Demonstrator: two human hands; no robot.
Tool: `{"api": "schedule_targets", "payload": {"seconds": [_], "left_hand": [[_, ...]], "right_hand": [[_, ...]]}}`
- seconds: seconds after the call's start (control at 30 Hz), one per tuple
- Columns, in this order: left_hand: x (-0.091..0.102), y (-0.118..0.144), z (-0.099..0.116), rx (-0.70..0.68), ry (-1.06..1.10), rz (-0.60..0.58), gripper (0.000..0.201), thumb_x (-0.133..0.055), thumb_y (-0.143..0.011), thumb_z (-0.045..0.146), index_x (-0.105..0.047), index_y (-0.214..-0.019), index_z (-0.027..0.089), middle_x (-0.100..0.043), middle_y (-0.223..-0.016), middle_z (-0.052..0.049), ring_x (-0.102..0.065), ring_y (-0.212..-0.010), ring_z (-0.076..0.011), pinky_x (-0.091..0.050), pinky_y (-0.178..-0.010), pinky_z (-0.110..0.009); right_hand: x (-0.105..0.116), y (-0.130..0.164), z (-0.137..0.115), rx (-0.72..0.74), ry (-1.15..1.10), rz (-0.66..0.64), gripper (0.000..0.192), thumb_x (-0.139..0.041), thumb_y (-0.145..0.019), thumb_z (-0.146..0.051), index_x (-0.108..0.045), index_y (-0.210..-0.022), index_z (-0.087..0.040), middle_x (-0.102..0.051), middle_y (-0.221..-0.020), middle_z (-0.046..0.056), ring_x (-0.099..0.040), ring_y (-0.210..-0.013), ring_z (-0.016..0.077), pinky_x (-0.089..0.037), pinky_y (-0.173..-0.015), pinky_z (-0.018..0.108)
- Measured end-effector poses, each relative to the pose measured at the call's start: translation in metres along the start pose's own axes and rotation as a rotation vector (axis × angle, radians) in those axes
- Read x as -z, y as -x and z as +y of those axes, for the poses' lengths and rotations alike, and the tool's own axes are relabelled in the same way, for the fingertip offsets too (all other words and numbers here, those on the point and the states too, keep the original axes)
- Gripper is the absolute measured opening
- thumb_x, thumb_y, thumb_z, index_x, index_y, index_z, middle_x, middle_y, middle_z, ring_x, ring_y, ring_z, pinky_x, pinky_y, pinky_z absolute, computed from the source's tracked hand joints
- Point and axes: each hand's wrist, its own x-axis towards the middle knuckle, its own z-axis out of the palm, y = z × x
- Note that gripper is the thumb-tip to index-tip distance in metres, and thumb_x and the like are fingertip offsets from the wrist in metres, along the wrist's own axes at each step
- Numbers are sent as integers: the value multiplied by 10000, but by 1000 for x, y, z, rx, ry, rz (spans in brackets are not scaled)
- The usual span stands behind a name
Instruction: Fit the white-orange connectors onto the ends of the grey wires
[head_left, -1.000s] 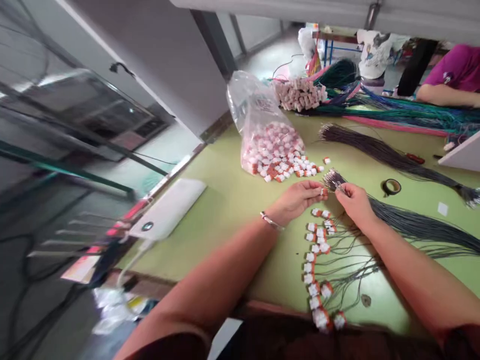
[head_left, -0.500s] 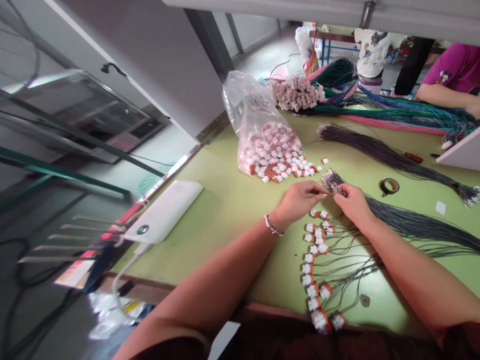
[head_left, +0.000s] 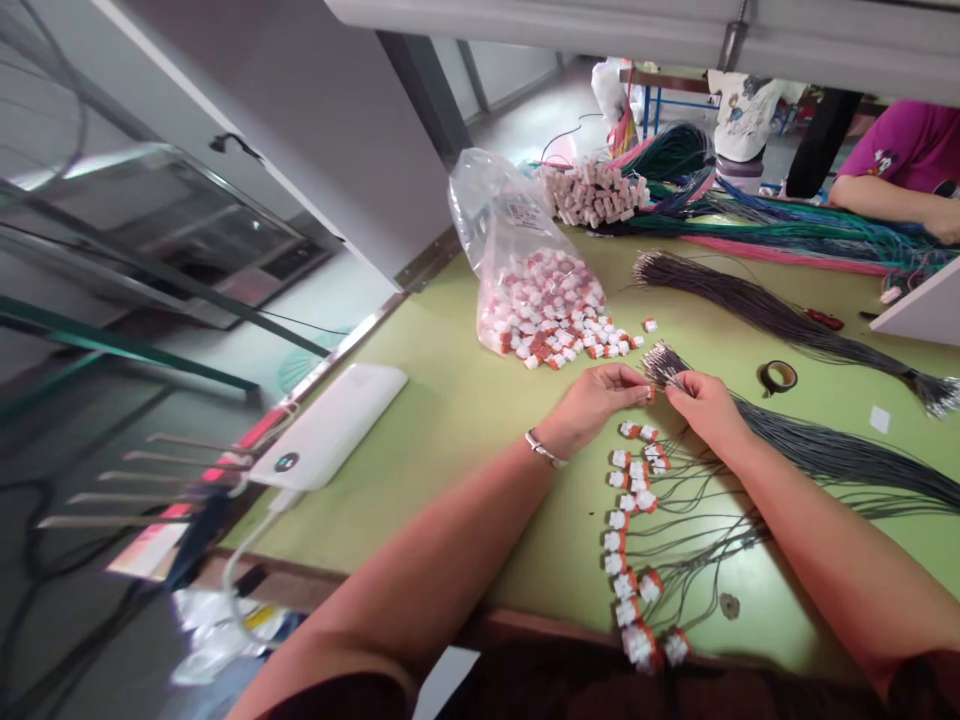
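Hand positions have changed very little since half a second ago; chiefly, the connector (head_left: 649, 395) at the left fingertips now shows its orange end more clearly. Left hand (head_left: 598, 402): thumb and fingers narrowed to a pinch around this small part, which projects towards the right hand (head_left: 706, 405); gripping it at one end leaves the other exposed. Right hand: thumb and forefinger closed on the dark wire bundle (head_left: 817, 445) just behind its metal tips (head_left: 660, 360), a hold that probably keeps the tips gathered and facing the connector. Whether one wire is singled out cannot be told. Below the hands, a row of wired connectors (head_left: 615, 540) lies on the green table (head_left: 450, 440), most with white ends to the left and wires trailing right beneath the forearm, an arrangement that seems to limit tangling. Loose connectors (head_left: 555, 340) lie in and beside a clear bag (head_left: 517, 220), beyond the left hand and presumably within its reach. A second bundle (head_left: 780, 310) and a tape roll (head_left: 766, 378) lie farther off, apart from both hands
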Motion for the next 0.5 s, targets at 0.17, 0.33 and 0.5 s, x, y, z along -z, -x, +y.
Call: {"api": "schedule_targets", "payload": {"seconds": [0.17, 0.33, 0.5], "left_hand": [[-8, 1, -1, -74, -163, 3, 191, -791, -642, 242, -688, -745, 119, -715, -798, -54, -642, -766, -136, -503, -807, -309], [-10, 0, -5, -30, -95, 4, 207, -797, -631, 245, -683, -751, 120, -708, -775, -42, -633, -740, -128, -504, -802, -315], [-8, -1, -6, 6, -17, 37, 231, -811, -605, 240, -685, -752, 114, -703, -762, -34, -632, -736, -119, -501, -806, -308]], "right_hand": [[-2, -1, -1, 11, 33, 19, 204, -548, -648, -385, -533, -636, -182, -429, -550, -41, -337, -531, 98, -280, -500, 246], [-1, -2, 1, 32, 57, 29, 199, -560, -652, -373, -545, -637, -175, -436, -548, -43, -341, -538, 96, -284, -500, 241], [-1, -2, 1, -5, -10, 61, 173, -576, -614, -349, -536, -635, -182, -434, -530, -54, -323, -503, 86, -270, -486, 240]]}}
